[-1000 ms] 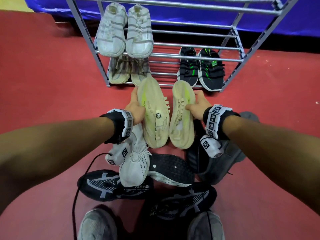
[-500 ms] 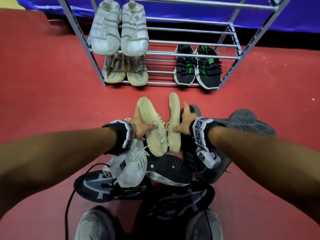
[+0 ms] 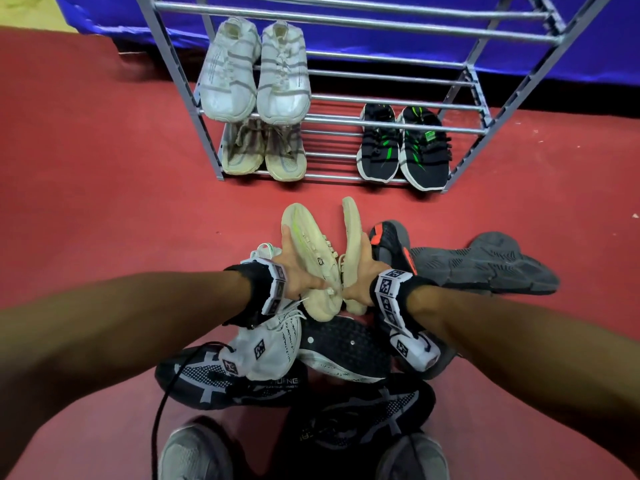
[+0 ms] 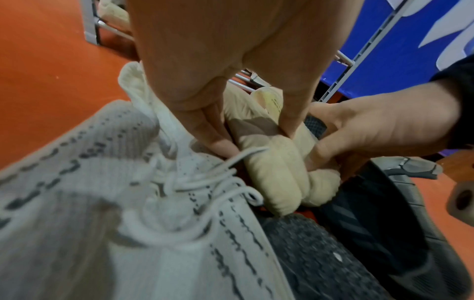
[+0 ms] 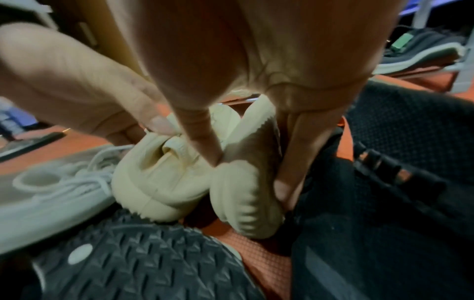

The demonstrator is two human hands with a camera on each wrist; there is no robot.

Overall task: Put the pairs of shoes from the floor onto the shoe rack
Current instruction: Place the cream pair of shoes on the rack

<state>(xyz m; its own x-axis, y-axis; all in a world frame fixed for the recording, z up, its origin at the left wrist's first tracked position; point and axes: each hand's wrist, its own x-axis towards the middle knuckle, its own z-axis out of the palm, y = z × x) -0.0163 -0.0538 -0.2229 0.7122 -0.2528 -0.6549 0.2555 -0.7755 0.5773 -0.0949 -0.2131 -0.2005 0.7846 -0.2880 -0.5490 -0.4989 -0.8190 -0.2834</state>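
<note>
Each hand holds one cream shoe above the pile on the red floor. My left hand grips the left cream shoe by its heel end, thumb on top. My right hand grips the right cream shoe, which is turned on edge. The two uppers face each other, heels touching, as the left wrist view shows on the left cream shoe and the right wrist view on the right cream shoe. The grey metal shoe rack stands ahead, apart from the hands.
On the rack sit a white pair, a beige pair and a black-and-green pair. Under my hands lie a white knit shoe, a black-soled shoe, black patterned shoes and grey shoes. A blue sheet backs the rack.
Both hands have drawn the cream shoes back from the rack's bottom shelf and down toward the pile. The shoes turned from soles-up to on edge, uppers together.
</note>
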